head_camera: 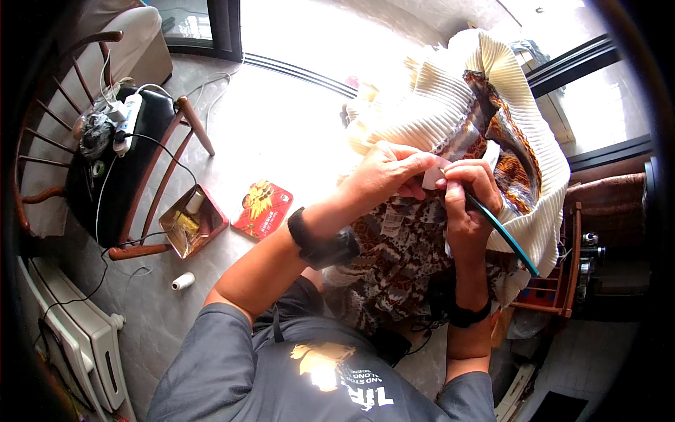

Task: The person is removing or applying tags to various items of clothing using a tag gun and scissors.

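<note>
A large patterned knit garment (401, 264) with cream ribbed edging (543, 132) lies over my lap and spreads out in front of me. Above it, the fingers of my left hand (395, 169) pinch a small white tag (432, 176). My right hand (472, 195) meets the tag's other side and grips a teal stick-like tool (506, 235), whose long end slants down to the right. The tool's tip is hidden among my fingers, so its kind is unclear. A printed white label (392, 223) shows on the fabric just below my left hand.
At left stands a wooden chair (179, 137) with a power strip (126, 124) and cables on its black seat. On the floor are an open red tin (213, 211) holding thread and small items, its red lid (262, 209), and a white thread spool (183, 281). Another wooden chair (572, 264) is at right.
</note>
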A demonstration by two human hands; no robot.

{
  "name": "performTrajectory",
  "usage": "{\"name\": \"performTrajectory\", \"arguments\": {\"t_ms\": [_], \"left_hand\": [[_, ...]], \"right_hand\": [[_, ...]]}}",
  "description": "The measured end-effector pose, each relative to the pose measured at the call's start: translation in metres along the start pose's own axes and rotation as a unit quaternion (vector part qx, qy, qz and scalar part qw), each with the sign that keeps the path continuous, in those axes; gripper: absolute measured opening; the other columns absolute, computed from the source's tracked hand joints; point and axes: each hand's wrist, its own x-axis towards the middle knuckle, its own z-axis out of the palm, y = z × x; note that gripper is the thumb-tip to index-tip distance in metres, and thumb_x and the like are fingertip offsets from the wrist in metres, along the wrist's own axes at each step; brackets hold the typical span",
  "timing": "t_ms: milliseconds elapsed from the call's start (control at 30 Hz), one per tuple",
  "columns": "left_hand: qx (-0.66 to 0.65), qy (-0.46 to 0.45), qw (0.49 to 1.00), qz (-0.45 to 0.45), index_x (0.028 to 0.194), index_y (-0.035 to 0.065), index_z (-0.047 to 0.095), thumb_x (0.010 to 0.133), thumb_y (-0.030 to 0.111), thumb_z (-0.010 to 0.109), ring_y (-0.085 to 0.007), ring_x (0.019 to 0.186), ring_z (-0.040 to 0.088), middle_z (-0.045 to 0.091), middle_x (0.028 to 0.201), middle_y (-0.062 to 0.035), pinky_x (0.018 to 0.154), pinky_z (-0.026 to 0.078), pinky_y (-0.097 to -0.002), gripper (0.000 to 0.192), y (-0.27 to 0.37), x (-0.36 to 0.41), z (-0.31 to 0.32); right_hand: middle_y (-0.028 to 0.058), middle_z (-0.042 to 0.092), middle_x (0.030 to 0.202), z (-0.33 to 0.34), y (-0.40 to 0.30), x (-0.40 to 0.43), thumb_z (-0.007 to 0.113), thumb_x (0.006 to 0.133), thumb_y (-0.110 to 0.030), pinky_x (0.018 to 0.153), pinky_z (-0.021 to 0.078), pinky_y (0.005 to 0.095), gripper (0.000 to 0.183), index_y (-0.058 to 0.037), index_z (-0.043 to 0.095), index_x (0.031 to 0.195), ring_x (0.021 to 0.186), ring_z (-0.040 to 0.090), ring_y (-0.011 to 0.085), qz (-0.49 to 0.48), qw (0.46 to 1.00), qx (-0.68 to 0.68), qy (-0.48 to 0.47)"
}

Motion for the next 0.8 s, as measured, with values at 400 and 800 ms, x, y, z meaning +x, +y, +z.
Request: {"name": "performTrajectory", "arguments": {"t_ms": [400, 800], "left_hand": [[0.046, 0.032, 0.998, 0.012, 0.113, 0.0029, 0.057, 0.094, 0.036, 0.045, -0.0101, 0.076, 0.059, 0.062, 0.103, -0.0067, 0.069, 0.046, -0.0218, 0.040, 0.011, -0.038, -0.010], [-0.208, 0.039, 0.954, -0.210, 0.126, 0.0008, 0.044, 0.095, 0.031, 0.042, -0.0127, 0.071, 0.062, 0.063, 0.097, -0.0113, 0.063, 0.050, -0.0204, 0.044, -0.047, -0.209, -0.045]], "right_hand": [[0.0137, 0.054, 0.102, -0.012, -0.009, -0.009, 0.048, 0.089, -0.007, 0.076, 0.0440, 0.0297, 0.011, 0.0010, 0.056, 0.090, 0.078, 0.054, 0.0174, -0.034, 0.992, 0.095, 0.082], [0.0048, 0.051, 0.088, 0.090, -0.046, -0.060, 0.057, 0.071, -0.005, 0.072, 0.0389, 0.0335, 0.020, -0.0079, 0.059, 0.091, 0.083, 0.052, 0.0206, -0.187, 0.904, -0.305, -0.234]]}}
